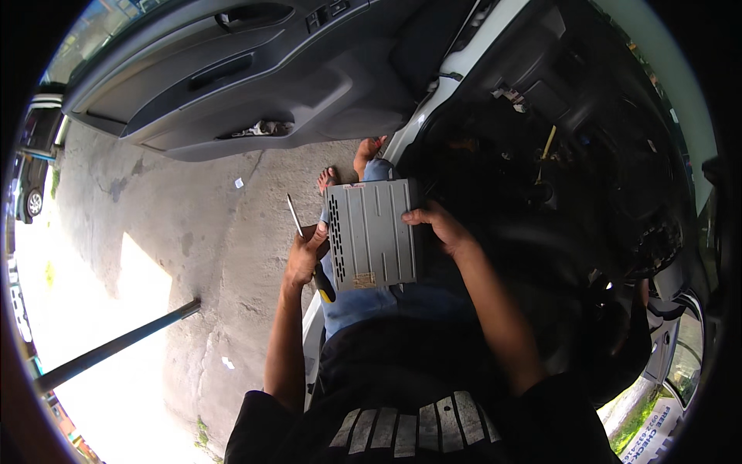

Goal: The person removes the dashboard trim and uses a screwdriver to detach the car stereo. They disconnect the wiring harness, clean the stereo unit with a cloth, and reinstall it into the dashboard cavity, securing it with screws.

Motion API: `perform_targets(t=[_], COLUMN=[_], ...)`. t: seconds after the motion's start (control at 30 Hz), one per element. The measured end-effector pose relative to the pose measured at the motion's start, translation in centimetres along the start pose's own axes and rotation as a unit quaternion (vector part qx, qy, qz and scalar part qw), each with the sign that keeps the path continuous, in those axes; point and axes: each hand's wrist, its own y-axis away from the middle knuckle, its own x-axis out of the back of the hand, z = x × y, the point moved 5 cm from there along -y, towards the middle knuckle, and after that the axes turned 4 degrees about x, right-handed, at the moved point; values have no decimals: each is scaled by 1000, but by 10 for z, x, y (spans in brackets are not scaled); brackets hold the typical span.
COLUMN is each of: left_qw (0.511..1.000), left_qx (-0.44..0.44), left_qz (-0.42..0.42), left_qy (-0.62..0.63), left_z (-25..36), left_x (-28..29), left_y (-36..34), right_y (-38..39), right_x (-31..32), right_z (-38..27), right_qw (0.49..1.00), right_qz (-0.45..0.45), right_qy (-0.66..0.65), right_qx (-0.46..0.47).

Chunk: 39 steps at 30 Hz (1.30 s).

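Observation:
A grey metal box [372, 236], slotted along its left edge and ribbed on top, is held over my jean-clad lap. My left hand [304, 252] is closed on its left side and also grips a screwdriver [294, 213], blade pointing up and yellow-black handle showing below. My right hand [439, 229] holds the box's right side, thumb on top. Beneath the box's upper end, my bare foot [328, 177] shows on the left.
An open car door [325, 100] spans the top. The dark car interior [533, 201] fills the right, where another person's arm [641, 309] reaches in. Concrete ground [216, 185] and a metal pole [116, 344] lie left; parked cars [32, 189] stand at the far left.

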Motion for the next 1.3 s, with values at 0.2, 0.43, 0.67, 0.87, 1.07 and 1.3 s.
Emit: perform_targets(t=[0.2, 0.43, 0.67, 0.87, 1.07, 1.3], left_qw=[996, 994, 988, 985, 994, 970], left_qx=[29, 49, 127, 127, 62, -64], left_qz=[-86, -49, 22, 50, 51, 51], left_qy=[12, 88, 82, 110, -77, -228], left_z=[-3, -44, -105, -152, -179, -153], left_x=[4, 21, 53, 91, 159, 143], left_y=[7, 9, 14, 43, 84, 66], right_y=[-10, -105, -230, -271, -276, -272], right_x=[-7, 99, 224, 376, 465, 416], right_z=[-2, 26, 116, 155, 180, 153], right_qw=[996, 944, 705, 744, 764, 749], right_qz=[-54, 319, 397, 492, 541, 475], right_qy=[75, -44, 543, 439, 338, 447], right_qx=[7, -68, -224, -111, 99, -115])
